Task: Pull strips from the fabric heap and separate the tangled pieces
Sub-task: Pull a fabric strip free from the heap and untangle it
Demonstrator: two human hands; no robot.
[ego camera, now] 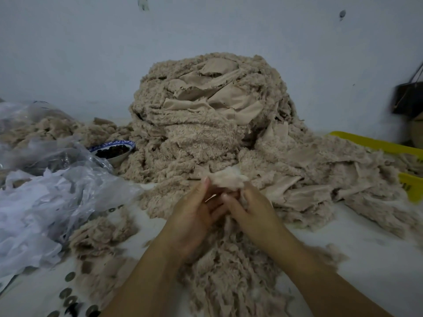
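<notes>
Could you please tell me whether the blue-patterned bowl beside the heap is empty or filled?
Filled: the bowl holds dark pieces nearly up to its rim.

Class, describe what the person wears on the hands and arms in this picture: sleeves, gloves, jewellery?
The left hand and right hand are bare, no gloves. The left forearm and right forearm are bare to the frame's edge: no sleeve, watch or bracelet. No ring shows.
</notes>
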